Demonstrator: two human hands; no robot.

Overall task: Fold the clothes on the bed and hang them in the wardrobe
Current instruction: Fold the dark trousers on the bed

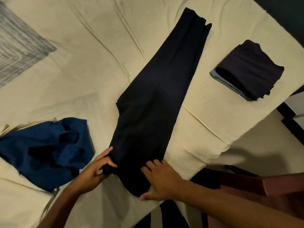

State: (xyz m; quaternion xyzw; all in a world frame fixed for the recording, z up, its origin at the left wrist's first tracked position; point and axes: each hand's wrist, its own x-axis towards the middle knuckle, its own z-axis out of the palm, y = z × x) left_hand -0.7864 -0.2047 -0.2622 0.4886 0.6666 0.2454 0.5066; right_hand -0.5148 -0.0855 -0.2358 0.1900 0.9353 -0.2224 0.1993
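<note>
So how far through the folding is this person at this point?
Done: a folded stack sits on the bed's far right. In hand: dark trousers lie lengthwise, legs together; the left hand pinches the near edge while the right hand presses flat on them. Left: folding them shorter, the crumpled blue garment, and all hanging; no wardrobe is in view.

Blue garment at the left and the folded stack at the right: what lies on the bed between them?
The head view shows the long dark trousers laid out between the blue garment and the folded stack, with bare cream sheet on either side.
</note>
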